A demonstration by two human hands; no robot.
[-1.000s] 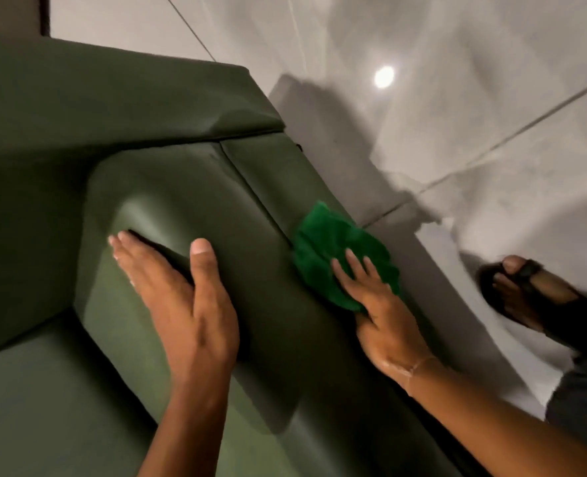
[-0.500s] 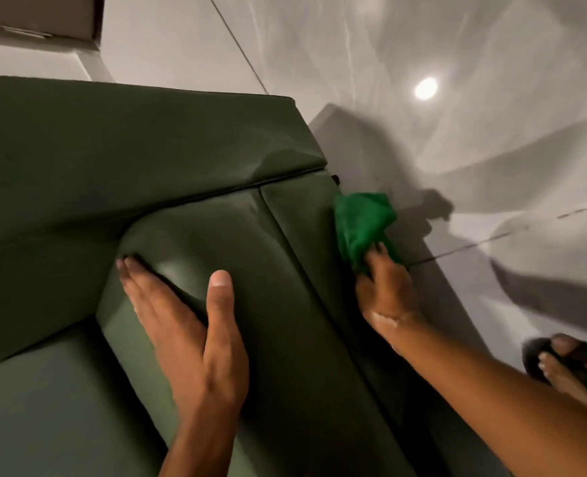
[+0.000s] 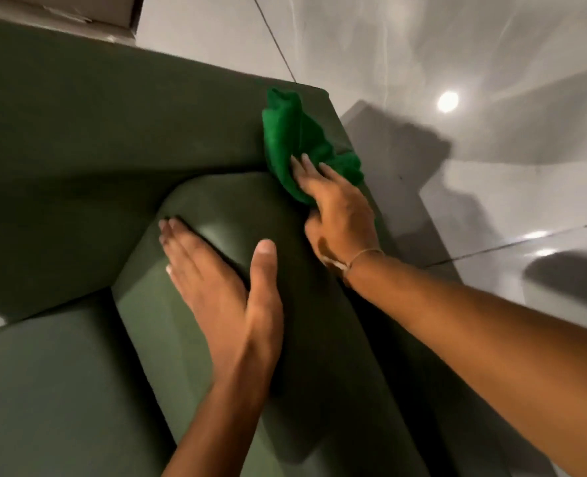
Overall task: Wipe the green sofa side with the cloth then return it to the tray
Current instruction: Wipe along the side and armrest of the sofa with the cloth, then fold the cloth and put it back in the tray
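Glossy grey floor tiles fill the background, with a round spot of light reflected on them and dark shadows falling beside the sofa. That sofa is dark green and takes up most of the view: its back runs across the upper left, a seat cushion lies at the lower left, and a padded armrest slopes down through the middle. The left hand lies flat and open on the inner slope of the armrest, fingers straight and together, thumb stretched apart along the top of the padding, holding nothing. The right hand sits further up the armrest, near the corner where it meets the sofa back, and presses a bright green cloth against the upholstery; its fingers are spread over the lower part of the cloth rather than closed around it. The cloth is crumpled, and its upper folds stand up against the outer end of the sofa back, close to that back's far corner. A thin band circles the right wrist. The two hands are apart, with bare armrest between them.
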